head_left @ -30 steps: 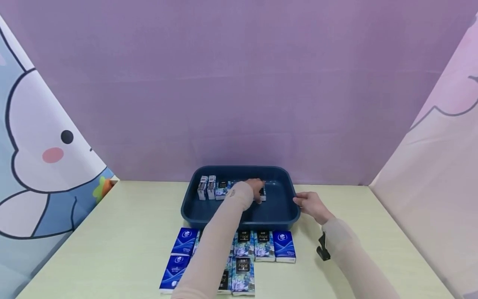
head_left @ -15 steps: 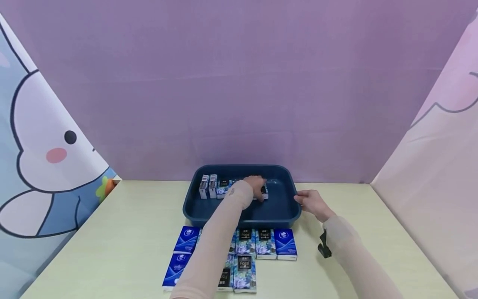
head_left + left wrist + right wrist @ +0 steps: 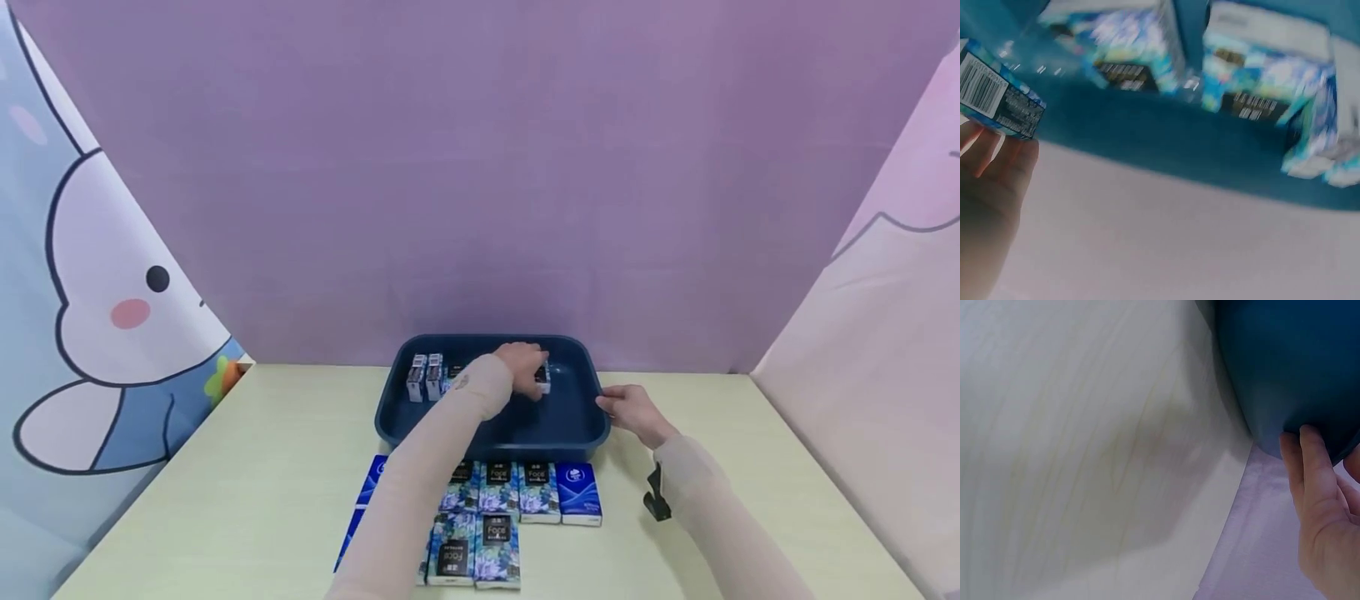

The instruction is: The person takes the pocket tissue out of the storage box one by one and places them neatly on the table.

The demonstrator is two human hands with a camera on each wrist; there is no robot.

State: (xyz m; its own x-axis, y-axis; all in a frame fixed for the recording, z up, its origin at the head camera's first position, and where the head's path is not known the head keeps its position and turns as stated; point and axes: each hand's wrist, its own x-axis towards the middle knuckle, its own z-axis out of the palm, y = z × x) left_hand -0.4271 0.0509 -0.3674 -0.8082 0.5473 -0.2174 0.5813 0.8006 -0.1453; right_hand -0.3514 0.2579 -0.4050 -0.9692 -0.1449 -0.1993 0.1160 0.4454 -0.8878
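My left hand (image 3: pixel 522 368) is over the blue tray (image 3: pixel 555 429), holding a small tissue pack (image 3: pixel 1000 90) with a barcode on its end. In the left wrist view the fingertips lie along this pack's edge. Further flowered tissue packs (image 3: pixel 1260 72) stand or lie in the tray, blurred there. Two upright packs (image 3: pixel 425 377) stand at the tray's left end; the forearm partly covers others. At the tray's right side, my right hand (image 3: pixel 633 412) grips the rim, its fingers (image 3: pixel 1316 462) against the outer wall and the thumb on the other side.
In front of the tray, flowered tissue packs (image 3: pixel 498 487) and a plain blue pack (image 3: pixel 579 493) lie flat in two rows on the pale table (image 3: pixel 247 467). My left sleeve (image 3: pixel 420 500) hides part of them. A purple cloth backdrop (image 3: pixel 480 183) rises behind the tray.
My left hand has shifted slightly right and back over the tray with the tissue pack. The right hand keeps its hold on the rim. The whole view has drifted a little.
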